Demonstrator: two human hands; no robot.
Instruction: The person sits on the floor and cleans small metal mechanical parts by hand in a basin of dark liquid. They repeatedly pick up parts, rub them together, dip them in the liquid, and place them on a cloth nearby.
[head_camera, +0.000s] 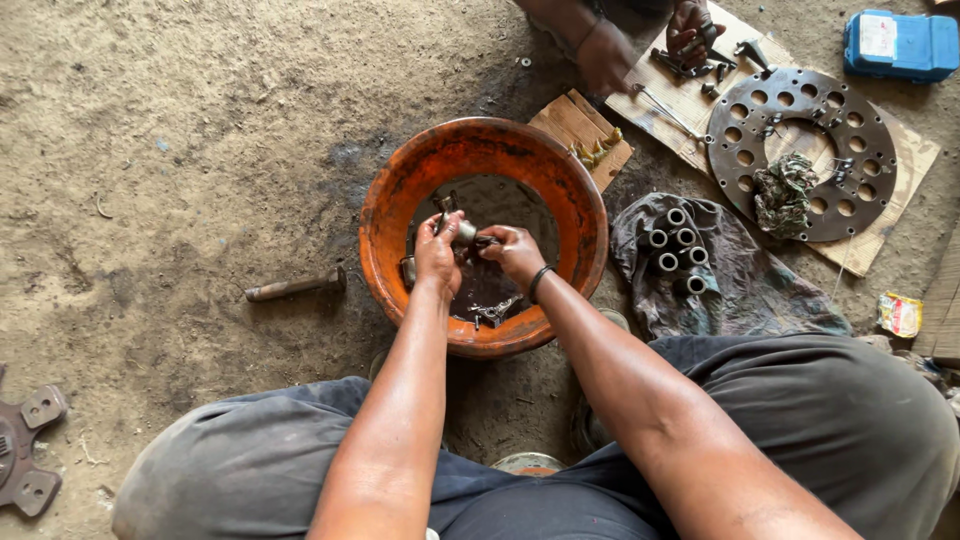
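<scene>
2 bare hands work over an orange basin (385, 215) that sits on the dirt floor (180, 130), seen from the head camera.

Item 1: left hand (437, 250), fingers closed around a small grey metal part (464, 232), held above the dark liquid inside the basin near its left wall.
Item 2: right hand (515, 253), a black band at the wrist, fingers curled onto the same metal part from the right; the 2 hands touch at the part.
Item 3: more small metal pieces (490, 312) lie in the liquid near the basin's front wall.
Item 4: rusty metal rod (295, 287), flat on the floor just left of the basin.
Item 5: dirty grey cloth (760, 290), right of the basin, carrying 6 short metal sleeves (676, 250) grouped near its left edge.
Item 6: round perforated steel plate (860, 150) on a cardboard sheet (915, 150) at the upper right, a crumpled rag (783, 193) in its centre opening.
Item 7: another person's hands (690, 30) at the cardboard's far edge, gripping a small dark part.
Item 8: blue box (900, 45), upper right corner of the floor.
Item 9: lobed metal hub (25, 440), on the floor at the lower left.
</scene>
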